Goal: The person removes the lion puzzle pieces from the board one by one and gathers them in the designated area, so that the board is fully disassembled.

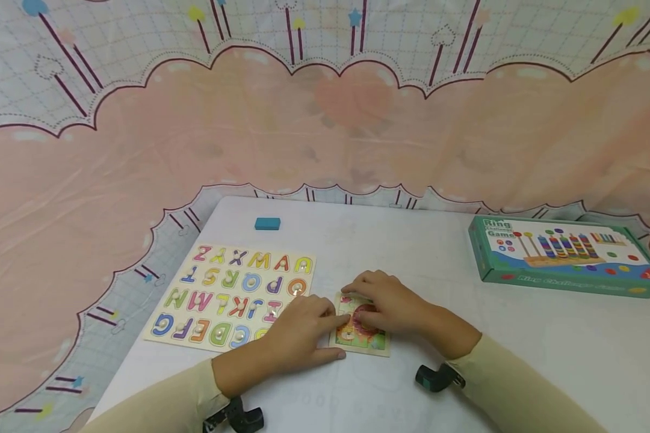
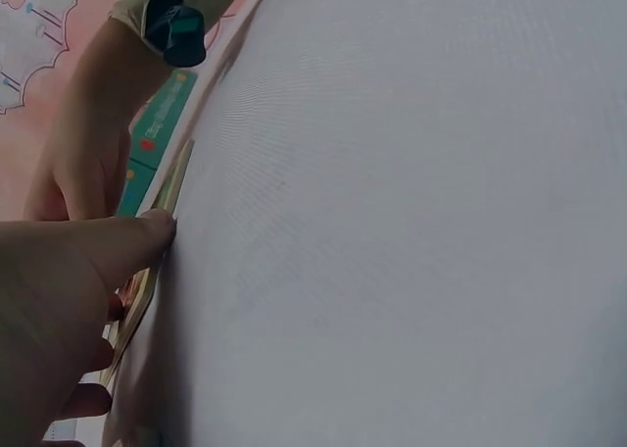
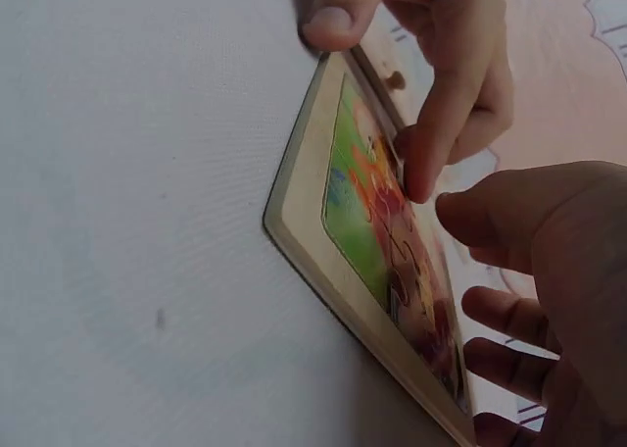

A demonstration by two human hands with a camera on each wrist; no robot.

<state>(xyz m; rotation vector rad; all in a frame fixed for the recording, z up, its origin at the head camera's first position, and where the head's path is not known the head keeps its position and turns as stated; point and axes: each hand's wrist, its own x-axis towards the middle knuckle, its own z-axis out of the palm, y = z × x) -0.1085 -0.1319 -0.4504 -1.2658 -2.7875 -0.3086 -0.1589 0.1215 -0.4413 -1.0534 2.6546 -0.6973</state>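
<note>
A small wooden jigsaw puzzle (image 1: 364, 349) with a colourful picture lies flat on the table. My left hand (image 1: 302, 331) reaches in from its left side; the index finger touches the picture and the thumb lies by the near left edge. From the right, my right hand (image 1: 387, 302) spreads over the upper part, fingers slightly bent at the far edge. In the right wrist view, curved joints show between the pieces of the picture (image 3: 392, 222), and both hands' fingertips are close together over it. The right hand hides part of the board.
A wooden alphabet board (image 1: 195, 300) with knobbed letters lies at the left, partly under the left hand. A blue block (image 1: 268, 224) sits behind it. At the back right is a green Ring Challenge Game box (image 1: 563, 255). A patterned cloth (image 1: 303, 132) hangs behind the white table (image 1: 520, 337).
</note>
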